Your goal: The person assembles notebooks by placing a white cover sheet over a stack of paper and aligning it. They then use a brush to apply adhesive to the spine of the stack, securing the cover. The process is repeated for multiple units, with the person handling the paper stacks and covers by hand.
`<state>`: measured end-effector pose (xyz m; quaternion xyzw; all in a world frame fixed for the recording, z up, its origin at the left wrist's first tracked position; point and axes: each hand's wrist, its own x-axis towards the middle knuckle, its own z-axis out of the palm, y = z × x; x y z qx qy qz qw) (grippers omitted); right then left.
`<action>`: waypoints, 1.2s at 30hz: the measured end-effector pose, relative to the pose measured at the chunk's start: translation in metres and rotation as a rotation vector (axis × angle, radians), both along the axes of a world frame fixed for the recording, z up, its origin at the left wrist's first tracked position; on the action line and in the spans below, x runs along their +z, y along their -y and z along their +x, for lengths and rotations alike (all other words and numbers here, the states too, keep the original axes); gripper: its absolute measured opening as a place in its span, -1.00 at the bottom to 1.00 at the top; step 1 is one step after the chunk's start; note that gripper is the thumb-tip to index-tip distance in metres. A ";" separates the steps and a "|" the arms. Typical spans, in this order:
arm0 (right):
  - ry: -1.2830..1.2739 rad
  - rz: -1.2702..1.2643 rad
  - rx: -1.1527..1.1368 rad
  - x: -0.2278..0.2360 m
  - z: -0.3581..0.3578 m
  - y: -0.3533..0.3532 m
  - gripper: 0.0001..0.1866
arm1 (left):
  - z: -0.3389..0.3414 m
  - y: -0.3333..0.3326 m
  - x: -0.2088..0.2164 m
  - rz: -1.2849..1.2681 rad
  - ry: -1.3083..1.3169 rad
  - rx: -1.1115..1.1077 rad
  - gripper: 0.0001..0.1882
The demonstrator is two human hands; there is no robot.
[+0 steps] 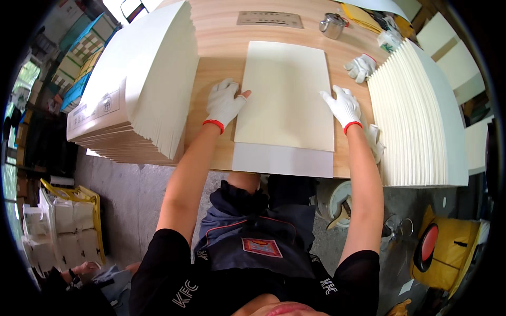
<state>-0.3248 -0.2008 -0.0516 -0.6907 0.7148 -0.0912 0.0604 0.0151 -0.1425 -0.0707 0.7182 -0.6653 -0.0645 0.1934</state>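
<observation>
A cream sheet of board or thick paper (287, 95) lies flat on the wooden table in front of me. A pale grey sheet (283, 160) sticks out from under its near edge. My left hand (224, 103), in a white knit glove with a red cuff, rests at the sheet's left edge, its bare thumb tip touching or almost touching it. The fingers are apart and slightly bent. On the opposite side my right hand (343, 108), gloved the same way, is open at the right edge with thumb and fingers spread. Neither hand grips anything.
A tall stack of white folded sheets (142, 68) stands on the left, a stack of cream boards (408, 113) on the right. Beyond my right hand lie a spare glove (361, 67) and a metal cup (332, 26). A bucket (340, 203) with a brush stands below the table.
</observation>
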 end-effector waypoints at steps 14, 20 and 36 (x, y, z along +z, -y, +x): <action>-0.008 0.001 0.047 -0.003 0.002 0.003 -0.25 | 0.000 -0.006 -0.012 0.012 -0.030 0.019 -0.50; -0.028 -0.006 0.047 -0.005 0.000 0.000 -0.22 | -0.004 -0.011 -0.008 -0.034 -0.047 -0.009 -0.44; -0.031 -0.292 0.245 -0.008 -0.035 -0.179 -0.43 | -0.003 -0.147 0.004 -0.063 0.023 -0.154 -0.39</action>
